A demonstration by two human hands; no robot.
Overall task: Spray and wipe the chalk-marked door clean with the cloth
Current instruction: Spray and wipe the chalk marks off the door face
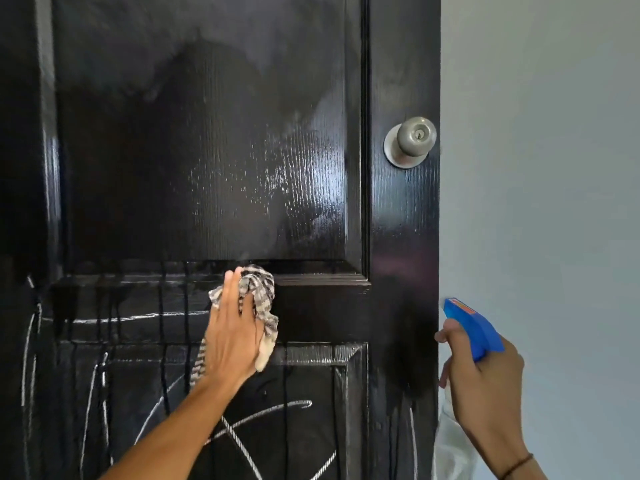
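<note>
A glossy black panelled door [207, 150] fills the left and centre of the view. Its upper panel is wet and free of marks. White chalk lines [242, 441] and dark drip streaks cover the lower panel and the cross rail. My left hand [232, 327] presses a grey-and-white striped cloth [263, 303] against the cross rail, fingers curled into it. My right hand [485, 379] grips a spray bottle with a blue trigger head [474, 327] beside the door's right edge, nozzle pointing at the door. The bottle's clear body [450, 441] hangs below the hand.
A round brushed-metal door knob [412, 140] sits on the right stile above the hands. A pale grey-blue wall [554, 168] lies to the right of the door edge.
</note>
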